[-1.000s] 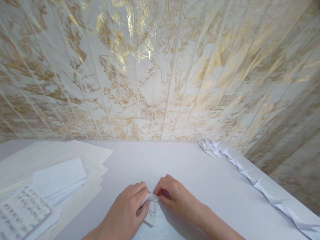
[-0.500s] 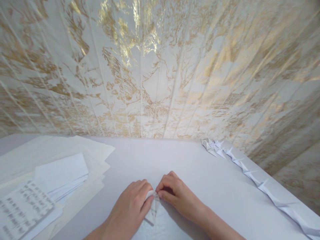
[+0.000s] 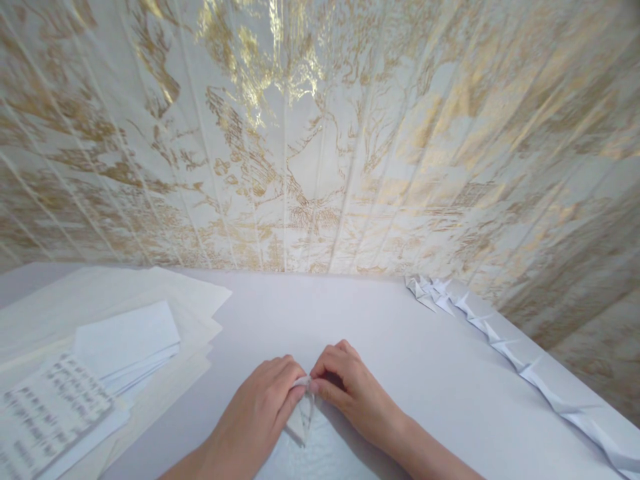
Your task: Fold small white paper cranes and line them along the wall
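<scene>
Left hand (image 3: 260,408) pinches small folded paper (image 3: 301,420) near table's (image 3: 350,313) front edge; right hand (image 3: 353,385), thumb and index finger together, pinches its top. Printed sheets (image 3: 53,413), blank white sheets (image 3: 127,337), left side; folded paper figures (image 3: 523,367) line right edge to far right corner.

The printed sheet (image 3: 53,417) runs off the left and bottom edges, its characters too blurred to read; the fingers (image 3: 295,387) of the left hand (image 3: 260,407) hide part of the folded paper (image 3: 301,421), and the bottom edge crops both forearms
</scene>
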The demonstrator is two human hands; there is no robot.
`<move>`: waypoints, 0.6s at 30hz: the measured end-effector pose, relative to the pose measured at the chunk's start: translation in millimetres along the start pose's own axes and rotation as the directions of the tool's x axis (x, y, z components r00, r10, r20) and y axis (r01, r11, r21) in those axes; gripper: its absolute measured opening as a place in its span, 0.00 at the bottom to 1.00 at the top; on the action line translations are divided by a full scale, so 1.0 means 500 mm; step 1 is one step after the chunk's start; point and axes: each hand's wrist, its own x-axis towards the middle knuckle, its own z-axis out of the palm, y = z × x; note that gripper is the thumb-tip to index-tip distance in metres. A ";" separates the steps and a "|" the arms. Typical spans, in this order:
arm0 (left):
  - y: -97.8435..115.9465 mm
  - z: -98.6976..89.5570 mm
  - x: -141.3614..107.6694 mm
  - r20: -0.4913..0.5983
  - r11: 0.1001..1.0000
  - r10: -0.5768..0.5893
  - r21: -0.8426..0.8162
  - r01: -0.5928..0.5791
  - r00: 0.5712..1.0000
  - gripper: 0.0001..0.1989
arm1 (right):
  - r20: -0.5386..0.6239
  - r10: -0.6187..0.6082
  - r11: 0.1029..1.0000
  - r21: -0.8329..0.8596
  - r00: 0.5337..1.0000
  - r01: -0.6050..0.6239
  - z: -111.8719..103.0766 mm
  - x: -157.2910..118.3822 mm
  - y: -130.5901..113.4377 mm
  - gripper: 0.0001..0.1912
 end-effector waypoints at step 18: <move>0.012 -0.007 0.012 -0.023 0.982 -0.018 0.187 0.022 1.000 0.06 | -0.001 0.023 0.999 0.039 1.000 -0.023 -0.002 0.000 -0.002 0.10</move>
